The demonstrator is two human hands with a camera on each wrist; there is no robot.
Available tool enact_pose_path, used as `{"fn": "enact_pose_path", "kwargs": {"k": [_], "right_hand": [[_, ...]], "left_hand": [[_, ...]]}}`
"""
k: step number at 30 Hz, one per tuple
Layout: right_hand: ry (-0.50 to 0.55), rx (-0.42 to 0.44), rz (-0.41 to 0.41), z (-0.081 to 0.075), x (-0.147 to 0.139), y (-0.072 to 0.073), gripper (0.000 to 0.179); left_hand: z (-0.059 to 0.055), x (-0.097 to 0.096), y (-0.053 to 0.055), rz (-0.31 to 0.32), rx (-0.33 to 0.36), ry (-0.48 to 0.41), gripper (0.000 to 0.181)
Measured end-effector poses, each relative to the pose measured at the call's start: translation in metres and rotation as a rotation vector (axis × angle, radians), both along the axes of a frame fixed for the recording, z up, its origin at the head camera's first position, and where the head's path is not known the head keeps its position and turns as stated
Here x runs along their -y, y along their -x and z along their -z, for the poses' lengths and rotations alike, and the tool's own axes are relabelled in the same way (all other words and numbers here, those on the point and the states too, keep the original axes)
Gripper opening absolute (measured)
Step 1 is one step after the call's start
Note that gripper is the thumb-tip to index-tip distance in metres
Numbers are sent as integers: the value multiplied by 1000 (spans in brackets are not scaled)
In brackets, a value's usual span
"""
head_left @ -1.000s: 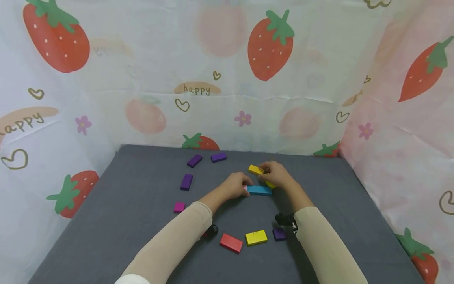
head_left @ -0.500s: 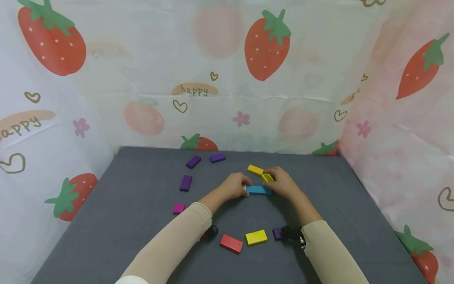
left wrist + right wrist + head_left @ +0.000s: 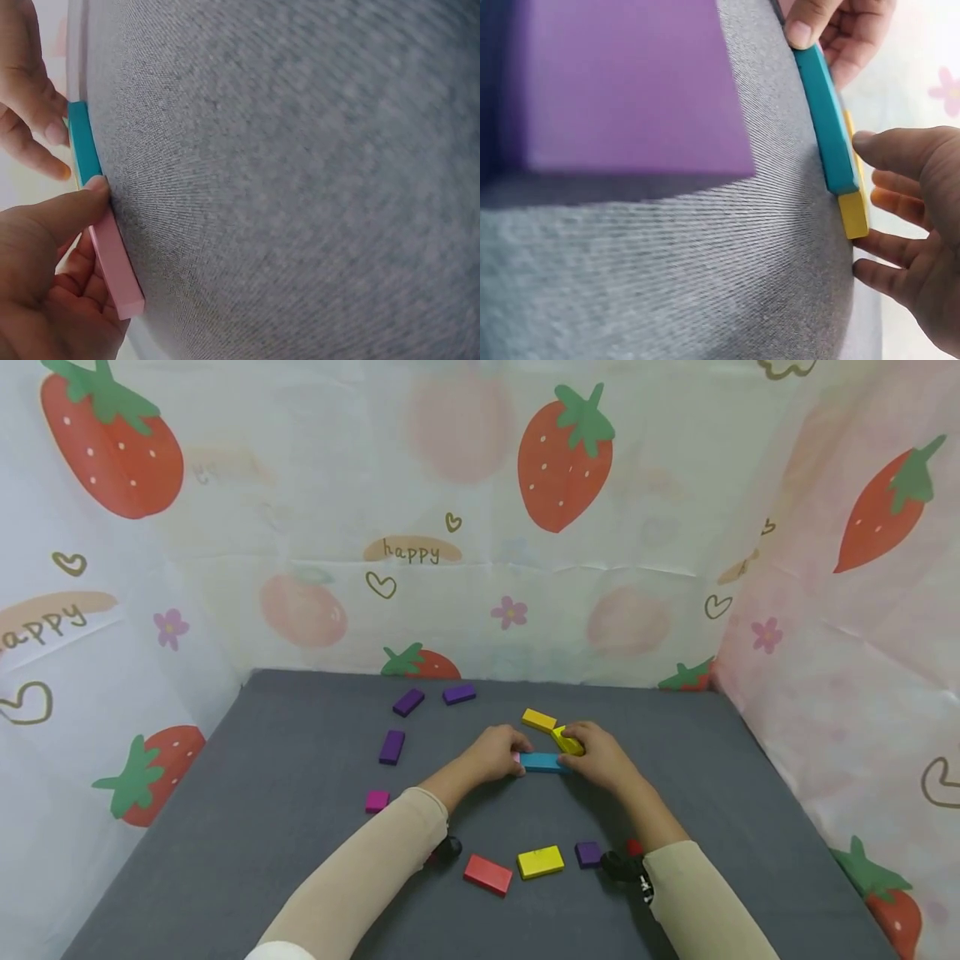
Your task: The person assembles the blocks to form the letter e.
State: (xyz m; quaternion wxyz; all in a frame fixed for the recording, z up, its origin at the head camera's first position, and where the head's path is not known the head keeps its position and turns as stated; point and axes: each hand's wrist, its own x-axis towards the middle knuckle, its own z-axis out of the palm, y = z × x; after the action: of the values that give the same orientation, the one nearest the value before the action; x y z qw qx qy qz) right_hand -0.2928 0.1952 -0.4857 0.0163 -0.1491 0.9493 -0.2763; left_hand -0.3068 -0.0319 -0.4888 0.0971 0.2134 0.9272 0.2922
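Observation:
A blue block [image 3: 542, 762] lies end to end with a pink block [image 3: 116, 262] on the grey table. My left hand [image 3: 495, 752] pinches the pink block, its thumb lying across the joint with the blue one. At the blue block's other end is my right hand [image 3: 603, 758], thumb close to that end. Its other fingers spread loosely around a yellow block [image 3: 567, 741], fingertips at the yellow end in the right wrist view. Beyond, another yellow block [image 3: 539, 720] meets this one at an angle. Most of the pink block is hidden by my left hand in the head view.
Purple blocks, one of them a far-left block [image 3: 392, 747], and a magenta block [image 3: 377, 802] lie left of my arms. Nearer me are a red block [image 3: 488, 875], a yellow block [image 3: 540, 862] and a purple block [image 3: 588, 855]. Another red block [image 3: 635, 847] is partly hidden by my right wrist.
My right hand has come nearer and right from the yellow blocks to the blue block's right end. The nearer yellow block shows more plainly. My left hand stays put.

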Motion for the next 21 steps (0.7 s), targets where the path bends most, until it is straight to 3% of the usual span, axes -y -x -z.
{"fn": "enact_pose_path", "kwargs": {"k": [21], "right_hand": [[-40, 8, 9, 7, 2, -1, 49]], "left_hand": [[-2, 1, 3, 35, 10, -23, 36]]}}
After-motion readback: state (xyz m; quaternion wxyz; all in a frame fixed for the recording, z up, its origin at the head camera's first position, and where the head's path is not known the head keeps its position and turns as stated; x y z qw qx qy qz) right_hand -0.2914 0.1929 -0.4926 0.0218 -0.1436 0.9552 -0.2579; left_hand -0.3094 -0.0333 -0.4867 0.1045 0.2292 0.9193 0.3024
